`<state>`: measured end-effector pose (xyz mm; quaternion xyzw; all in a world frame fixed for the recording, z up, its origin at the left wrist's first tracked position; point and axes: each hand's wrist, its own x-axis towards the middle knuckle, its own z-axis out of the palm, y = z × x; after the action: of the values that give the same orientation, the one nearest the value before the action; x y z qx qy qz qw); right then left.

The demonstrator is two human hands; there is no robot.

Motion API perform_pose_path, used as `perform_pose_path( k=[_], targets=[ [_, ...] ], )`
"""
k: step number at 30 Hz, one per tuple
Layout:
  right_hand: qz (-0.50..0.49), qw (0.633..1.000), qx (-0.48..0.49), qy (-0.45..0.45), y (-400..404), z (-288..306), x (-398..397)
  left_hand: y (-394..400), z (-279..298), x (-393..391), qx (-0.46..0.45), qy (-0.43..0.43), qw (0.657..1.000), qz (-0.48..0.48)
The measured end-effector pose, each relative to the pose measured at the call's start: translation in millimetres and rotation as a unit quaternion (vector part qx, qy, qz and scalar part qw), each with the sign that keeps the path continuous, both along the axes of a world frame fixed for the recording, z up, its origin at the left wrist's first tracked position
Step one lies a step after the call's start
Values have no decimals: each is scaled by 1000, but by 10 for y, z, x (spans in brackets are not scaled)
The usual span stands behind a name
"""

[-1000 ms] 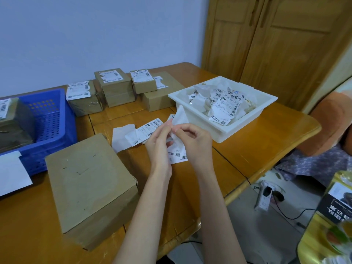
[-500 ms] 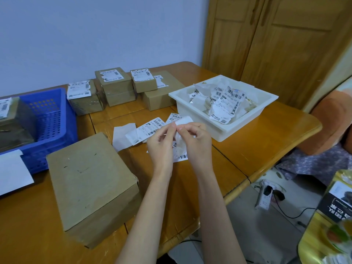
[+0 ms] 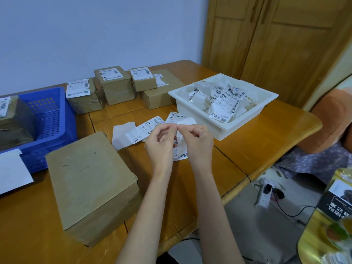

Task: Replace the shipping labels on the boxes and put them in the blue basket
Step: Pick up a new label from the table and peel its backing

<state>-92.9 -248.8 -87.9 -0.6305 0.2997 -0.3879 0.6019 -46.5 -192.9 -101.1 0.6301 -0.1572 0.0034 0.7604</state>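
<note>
Pinching a thin, crumpled white shipping label (image 3: pixel 182 144) between curled fingertips, left hand (image 3: pixel 161 144) and right hand (image 3: pixel 198 142) grip it above the glossy wooden worktop (image 3: pixel 247 149), beside a plain rectangular cardboard box (image 3: pixel 91 183).

Wooden table (image 3: pixel 257 141) against a pale blue wall (image 3: pixel 95 35). Wooden cabinet doors (image 3: pixel 276 44) at right rear. Orange cushion (image 3: pixel 331 119) on patterned fabric (image 3: pixel 312 164) off the table's right edge. White device (image 3: pixel 264 195) with black cable (image 3: pixel 285 210) on the floor. Yellow-and-black printed package (image 3: pixel 333 216) bottom right.
</note>
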Motion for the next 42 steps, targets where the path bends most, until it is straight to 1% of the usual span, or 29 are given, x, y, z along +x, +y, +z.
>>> perform_pose_path(
  k=[4, 7, 12, 18, 24, 30, 35, 38, 42],
  targets=[
    [-6, 1000, 7, 10, -14, -26, 6, 13, -16, 11, 2, 9, 1000, -3],
    [-2, 1000, -8, 17, 7, -1, 10, 16, -20, 11, 1, 16, 1000, -9],
    [14, 1000, -27, 0, 27, 29, -10, 21, 1, 4, 6, 14, 1000, -9],
    [31, 998, -48, 9, 17, 19, -19, 9, 26, 2, 7, 26, 1000, -10],
    [19, 999, -28, 1, 5, 12, -46, 14, 16, -15, 12, 38, 999, -7],
    [-6, 998, -56, 19, 20, 20, -49, -1, -21, -3, 18, 39, 999, 3],
    [-11, 998, -58, 34, -5, -6, -57, 0, 20, -42, -1, 68, 998, 13],
    [9, 999, -45, 26, -11, -4, -76, 4, 19, -36, 5, 56, 998, 7],
    [16, 998, -54, 35, -34, -17, -70, 10, 21, -42, 22, 27, 999, -4]
  ],
)
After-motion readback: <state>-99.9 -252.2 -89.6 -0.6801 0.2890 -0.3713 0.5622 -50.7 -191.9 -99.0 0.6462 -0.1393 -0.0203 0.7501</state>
